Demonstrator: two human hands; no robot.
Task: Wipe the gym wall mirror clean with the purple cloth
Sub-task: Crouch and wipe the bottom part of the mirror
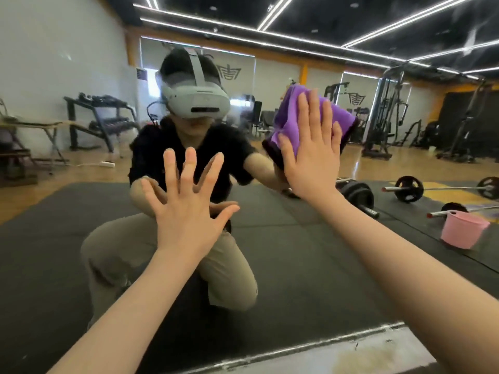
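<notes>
Your right hand (310, 155) presses the soft, crumpled purple cloth (310, 117) flat on the shiny mirror (81, 63), grip wide. Your left hand (186, 211) is spread wide, holding nothing. Cloth partly hidden.

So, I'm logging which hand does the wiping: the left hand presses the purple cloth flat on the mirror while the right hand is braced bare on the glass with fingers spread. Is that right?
Not quite: the hands are swapped. In the head view the right hand presses the purple cloth flat on the mirror, while the left hand is braced bare on the glass with fingers spread.
</notes>
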